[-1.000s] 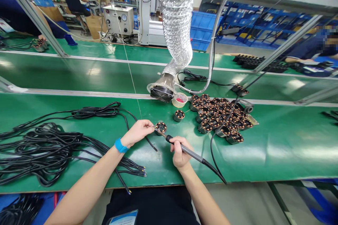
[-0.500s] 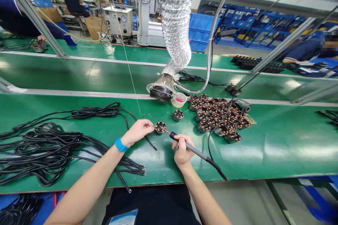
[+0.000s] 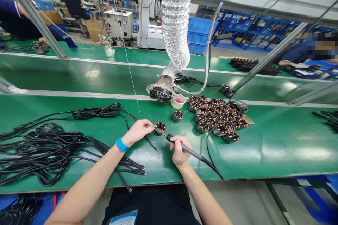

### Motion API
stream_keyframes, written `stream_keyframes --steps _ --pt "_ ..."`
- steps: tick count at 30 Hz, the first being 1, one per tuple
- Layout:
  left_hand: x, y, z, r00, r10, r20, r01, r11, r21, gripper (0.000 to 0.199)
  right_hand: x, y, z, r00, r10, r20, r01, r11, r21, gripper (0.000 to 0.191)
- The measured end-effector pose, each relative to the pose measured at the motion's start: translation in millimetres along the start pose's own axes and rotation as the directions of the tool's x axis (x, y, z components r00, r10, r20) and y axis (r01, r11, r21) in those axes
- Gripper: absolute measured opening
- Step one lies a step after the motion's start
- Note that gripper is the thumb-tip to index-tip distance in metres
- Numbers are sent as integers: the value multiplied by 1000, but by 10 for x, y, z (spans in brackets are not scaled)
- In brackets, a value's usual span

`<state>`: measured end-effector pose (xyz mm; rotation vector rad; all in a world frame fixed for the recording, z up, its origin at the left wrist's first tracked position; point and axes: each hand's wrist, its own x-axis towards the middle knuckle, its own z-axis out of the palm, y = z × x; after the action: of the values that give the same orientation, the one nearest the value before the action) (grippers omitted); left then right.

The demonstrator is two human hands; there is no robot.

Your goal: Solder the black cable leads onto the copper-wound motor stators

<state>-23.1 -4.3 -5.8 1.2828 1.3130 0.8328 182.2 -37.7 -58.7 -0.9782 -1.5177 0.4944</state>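
A motor stator, a black ring with copper windings, stands on the green bench in front of me. My left hand, with a blue wristband, is closed in a pinch at the stator's left rim, on what looks like a thin wire. My right hand is wrapped round a grey-handled soldering iron. The iron's tip meets the near left part of the stator; the exact contact point is too small to make out. Just behind stands another stator.
Black cables lie coiled at left, stripped ends towards me. Many stators crowd the right. A fume extractor hood hangs behind the work, beside a small cup with red contents. The iron's cord runs right. Other people sit beyond the bench.
My right hand and the soldering iron have shifted slightly left, bringing the tip from the stator's right part to its near left. My left hand has stayed almost still.
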Motion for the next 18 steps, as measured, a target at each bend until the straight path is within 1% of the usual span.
stream_keyframes --steps 8,18 --pt "-6 19 5 1000 0 -12 0 1000 5 23 12 16 8 999 -23 40 22 999 35 26" --pt "-8 6 3 1000 7 -10 -7 1000 15 22 -7 7 -22 999 -28 -26 29 998 51 25"
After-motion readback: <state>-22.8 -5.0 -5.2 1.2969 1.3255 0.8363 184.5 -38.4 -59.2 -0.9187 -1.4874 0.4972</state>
